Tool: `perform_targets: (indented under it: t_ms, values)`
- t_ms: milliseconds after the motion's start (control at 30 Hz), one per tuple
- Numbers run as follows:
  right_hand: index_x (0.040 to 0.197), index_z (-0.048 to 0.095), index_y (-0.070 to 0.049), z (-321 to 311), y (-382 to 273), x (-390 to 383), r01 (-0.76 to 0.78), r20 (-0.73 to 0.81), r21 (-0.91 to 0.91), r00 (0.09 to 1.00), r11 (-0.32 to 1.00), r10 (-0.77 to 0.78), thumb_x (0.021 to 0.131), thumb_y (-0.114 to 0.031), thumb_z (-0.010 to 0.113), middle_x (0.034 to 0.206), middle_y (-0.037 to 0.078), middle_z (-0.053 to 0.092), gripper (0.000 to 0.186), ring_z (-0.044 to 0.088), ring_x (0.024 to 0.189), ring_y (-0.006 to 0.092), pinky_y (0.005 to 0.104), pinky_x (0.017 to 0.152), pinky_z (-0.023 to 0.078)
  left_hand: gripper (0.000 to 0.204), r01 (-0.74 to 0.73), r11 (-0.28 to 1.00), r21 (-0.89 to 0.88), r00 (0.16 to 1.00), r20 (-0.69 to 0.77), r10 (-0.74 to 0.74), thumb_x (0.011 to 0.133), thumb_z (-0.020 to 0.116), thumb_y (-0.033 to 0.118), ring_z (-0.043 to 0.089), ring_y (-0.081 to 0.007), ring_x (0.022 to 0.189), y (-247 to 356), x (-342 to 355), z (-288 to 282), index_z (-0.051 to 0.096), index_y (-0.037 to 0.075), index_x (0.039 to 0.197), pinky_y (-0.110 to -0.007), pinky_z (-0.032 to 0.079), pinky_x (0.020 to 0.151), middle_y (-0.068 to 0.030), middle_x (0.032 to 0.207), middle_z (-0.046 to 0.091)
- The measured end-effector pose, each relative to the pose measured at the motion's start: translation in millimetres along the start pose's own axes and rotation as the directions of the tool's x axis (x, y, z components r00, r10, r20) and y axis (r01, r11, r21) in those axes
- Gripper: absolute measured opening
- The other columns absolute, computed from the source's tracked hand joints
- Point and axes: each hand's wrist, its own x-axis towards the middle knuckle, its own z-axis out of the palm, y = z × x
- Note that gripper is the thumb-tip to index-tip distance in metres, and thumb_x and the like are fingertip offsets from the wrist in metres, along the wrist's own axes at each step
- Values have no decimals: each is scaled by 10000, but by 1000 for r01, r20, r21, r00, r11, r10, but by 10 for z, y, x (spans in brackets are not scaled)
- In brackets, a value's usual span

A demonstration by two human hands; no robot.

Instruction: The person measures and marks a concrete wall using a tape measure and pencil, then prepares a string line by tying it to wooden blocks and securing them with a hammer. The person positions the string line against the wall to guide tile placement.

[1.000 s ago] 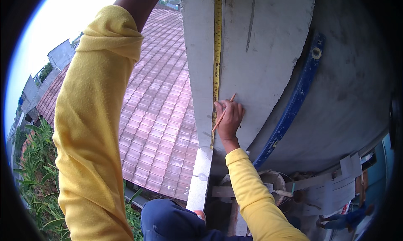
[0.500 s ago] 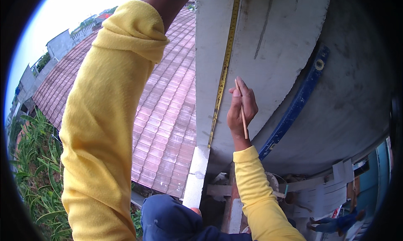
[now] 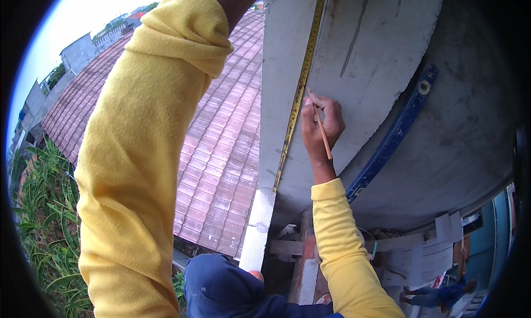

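My right hand (image 3: 333, 121) pinches a slim wooden pencil (image 3: 322, 128), its upper end at the right edge of a yellow tape measure (image 3: 301, 77). The tape is stretched lengthwise along a pale grey cement slab (image 3: 376, 52), from the top of the picture down to the slab's lower left corner. My left arm in a yellow sleeve (image 3: 130, 152) reaches up past the top edge, so the left hand is out of sight.
A blue spirit level (image 3: 394, 130) leans along the slab's ragged right edge, against a grey wall (image 3: 459, 141). Left lies a reddish tiled roof (image 3: 221, 168), with green plants (image 3: 50, 224) below. My knee (image 3: 221, 285) is beside a white ledge (image 3: 259, 224). Another person (image 3: 448, 296) is far below right.
My right hand has moved slightly up the slab with the pencil, and the pencil's upper end has come up to the tape. The view has shifted a little.
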Motion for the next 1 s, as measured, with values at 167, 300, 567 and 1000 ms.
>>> perform_targets:
  t_ms: [167, 300, 567, 1000]
  values:
    - [961, 671, -34, 14, 0, 17, 22, -4, -22, 1000, 1000, -22, 843, 37, 721, 872, 95, 715, 147, 653, 761, 264, 394, 751, 515, 942, -40, 999, 9, 999, -9, 40, 699, 861, -62, 713, -344, 1034, 4, -19, -9, 400, 221, 1470, -420, 649, 737, -207, 1218, 663]
    - [966, 667, -34, 18, 9, 12, 19, 5, -27, 1000, 999, -19, 845, 34, 719, 871, 95, 716, 149, 652, 758, 266, 394, 767, 511, 939, -39, 998, 47, 999, -29, 41, 696, 863, -63, 702, -344, 1068, 12, -32, 5, 403, 218, 1466, -423, 651, 767, -205, 1225, 663]
    - [1001, 647, -16, -20, -21, -5, -79, -67, -46, 995, 996, 76, 908, 5, 692, 922, 110, 707, 105, 654, 785, 236, 368, 735, 538, 891, 21, 996, -82, 1000, 17, -19, 762, 829, -47, 713, -348, 1015, -40, 27, 38, 371, 194, 1488, -416, 647, 744, -224, 1179, 670]
    - [1036, 672, 0, -57, -176, 900, -67, -116, 76, 990, 995, 75, 953, -49, 703, 902, 102, 714, 101, 681, 760, 190, 338, 705, 562, 837, -67, 998, 16, 997, -46, 67, 772, 775, -33, 688, -428, 1084, -3, -84, -17, 394, 151, 1493, -491, 564, 899, -260, 1160, 688]
